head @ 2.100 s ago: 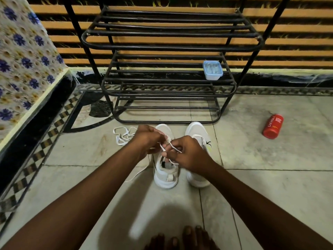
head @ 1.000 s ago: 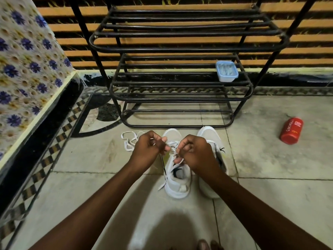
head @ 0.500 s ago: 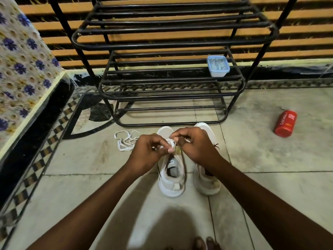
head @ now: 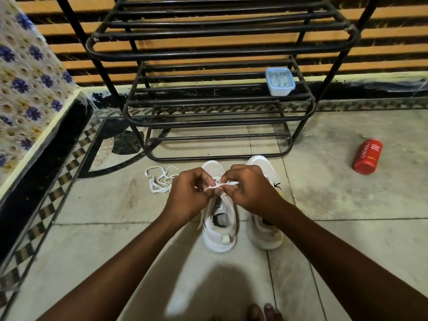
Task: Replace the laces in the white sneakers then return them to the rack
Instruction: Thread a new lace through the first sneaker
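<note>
the left sneaker [head: 219, 238] and right sneaker [head: 266, 235] stand side by side on the floor [head: 347, 205], just near of the rack [head: 220, 156]. their toes point far, toward the rack, and their heels point near, so each shoe's long axis runs near to far.

both hands are over the tongue end of the left sneaker. the left hand [head: 188, 196] and right hand [head: 252, 191] each have fingers curled and pinched onto the white lace [head: 222, 185]. the short stretch between them lies left to right, across the shoe's long axis. the eyelets sit directly below the fingers, hidden by the hands, so i cannot tell which row is being worked.

judging from this, the next pull goes down and far along the shoe, with both hands equally close to it. the right sneaker is nearer the right hand.

a loose lace [head: 158, 180] lies tangled on the floor left of the shoes. a blue tub [head: 279, 82] sits on a rack shelf, and a red bottle [head: 367, 156] lies well to the right.
</note>
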Motion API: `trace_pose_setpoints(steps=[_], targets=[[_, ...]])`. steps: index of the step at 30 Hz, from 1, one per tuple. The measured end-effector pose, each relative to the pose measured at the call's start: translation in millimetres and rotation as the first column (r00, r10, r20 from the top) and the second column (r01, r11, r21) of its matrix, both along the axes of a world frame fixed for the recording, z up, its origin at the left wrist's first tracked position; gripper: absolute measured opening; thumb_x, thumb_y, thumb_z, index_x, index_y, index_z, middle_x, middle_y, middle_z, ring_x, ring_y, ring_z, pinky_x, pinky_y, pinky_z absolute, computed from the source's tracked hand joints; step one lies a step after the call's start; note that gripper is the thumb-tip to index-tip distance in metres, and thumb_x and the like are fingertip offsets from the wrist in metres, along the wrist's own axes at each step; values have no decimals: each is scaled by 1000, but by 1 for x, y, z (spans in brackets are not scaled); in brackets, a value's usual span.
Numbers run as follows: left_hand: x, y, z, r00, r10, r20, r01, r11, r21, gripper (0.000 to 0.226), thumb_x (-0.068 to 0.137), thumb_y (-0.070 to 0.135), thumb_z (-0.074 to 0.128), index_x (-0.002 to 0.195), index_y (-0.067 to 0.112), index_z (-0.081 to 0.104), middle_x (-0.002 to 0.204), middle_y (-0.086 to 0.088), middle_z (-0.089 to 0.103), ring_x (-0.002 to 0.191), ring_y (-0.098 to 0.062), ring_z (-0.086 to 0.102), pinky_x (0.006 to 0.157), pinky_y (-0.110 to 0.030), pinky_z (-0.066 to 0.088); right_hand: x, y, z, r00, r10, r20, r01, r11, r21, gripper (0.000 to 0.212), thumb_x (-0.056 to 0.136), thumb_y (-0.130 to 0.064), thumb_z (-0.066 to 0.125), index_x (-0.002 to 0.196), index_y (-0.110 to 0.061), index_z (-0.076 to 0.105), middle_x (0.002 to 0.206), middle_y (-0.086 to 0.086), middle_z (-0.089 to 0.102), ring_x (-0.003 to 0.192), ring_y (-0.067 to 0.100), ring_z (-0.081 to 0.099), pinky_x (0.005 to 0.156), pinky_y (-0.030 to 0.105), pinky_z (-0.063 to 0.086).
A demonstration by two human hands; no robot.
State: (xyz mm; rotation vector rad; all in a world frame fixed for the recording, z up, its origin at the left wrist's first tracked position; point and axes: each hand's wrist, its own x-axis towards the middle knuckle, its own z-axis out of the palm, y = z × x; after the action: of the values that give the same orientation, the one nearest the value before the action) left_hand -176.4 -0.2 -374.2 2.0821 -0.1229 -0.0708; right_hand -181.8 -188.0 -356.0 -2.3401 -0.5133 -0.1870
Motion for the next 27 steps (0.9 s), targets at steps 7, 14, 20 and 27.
trace_pose_setpoints(steps=[7,14,20,27], targets=[[-1,0,8,998,31,-60,-49,940,-337,10,85,6,81,84,2,72,77,-8,71,75,-17,66,78,-37,56,-4,0,-5,996,-39,78,36,999,38,7,82,-10,74,88,-7,73,78,2,65,60,14,55,58,28,50],[-1,1,15,997,43,60,-20,940,-342,12,97,10,68,92,3,76,74,10,69,66,-7,57,65,-22,47,-5,-3,-7,990,-113,84,108,992,57,3,80,-8,76,82,-6,75,75,1,69,68,18,63,64,30,49],[-1,17,9,976,84,200,-89,996,19,13,74,32,91,83,38,83,74,18,53,69,0,51,64,-12,36,-7,-6,-10,985,-154,78,147,986,80,8,80,-16,82,77,-11,77,73,-3,72,68,12,64,67,23,46],[-7,24,-8,960,255,116,-265,962,72,18,81,19,86,77,31,73,99,6,45,90,2,51,84,-30,48,-24,-9,-14,929,-363,-70,367,927,72,22,80,-27,83,65,-17,70,61,-8,64,61,11,60,63,24,38]])
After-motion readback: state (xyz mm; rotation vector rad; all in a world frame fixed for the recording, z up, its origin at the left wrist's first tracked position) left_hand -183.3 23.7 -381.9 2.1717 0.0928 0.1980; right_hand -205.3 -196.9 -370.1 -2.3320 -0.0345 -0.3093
